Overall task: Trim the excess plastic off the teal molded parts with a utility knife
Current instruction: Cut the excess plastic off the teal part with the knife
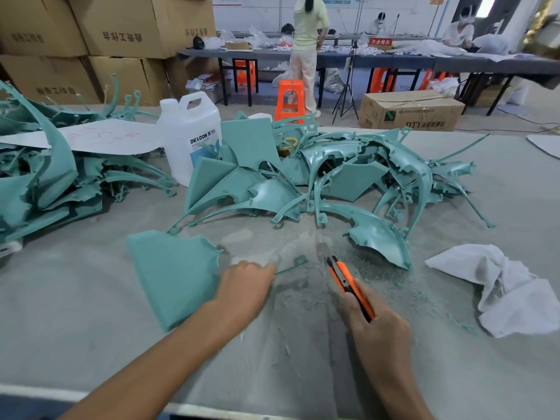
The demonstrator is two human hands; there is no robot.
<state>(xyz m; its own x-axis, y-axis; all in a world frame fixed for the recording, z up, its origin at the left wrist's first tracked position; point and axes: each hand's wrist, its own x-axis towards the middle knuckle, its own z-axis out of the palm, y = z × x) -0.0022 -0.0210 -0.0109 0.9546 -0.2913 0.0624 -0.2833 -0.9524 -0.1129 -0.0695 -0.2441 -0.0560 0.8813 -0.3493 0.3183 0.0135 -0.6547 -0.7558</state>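
Since one heap of teal parts (pixel 45 177) sits at the far left of the table (pixel 91 344), under a sheet of paper (pixel 106 136), it is probably kept apart from the rest on purpose; whether it is finished work I cannot tell. Nearer the person lies a flat teal panel (pixel 172 274), the piece now in hand, with a white jug (pixel 191 137) standing well behind it. The left hand (pixel 242 286) has its fingers curled down over the panel's right edge, gripping it, likely to pin it for the cut. A thin teal strip (pixel 295 263) sticks out from under those fingers toward the knife; the hand hides where it joins. Behind, a second heap (pixel 333 171) waits within reach. The right hand (pixel 378 328) is wrapped tight round the orange utility knife (pixel 348 283), tip pointing away from the body and near the strip, blade blurred. Teal shavings (pixel 394 286) litter the table beside it. A crumpled white cloth (pixel 509 289) lies at the right, probably for wiping.
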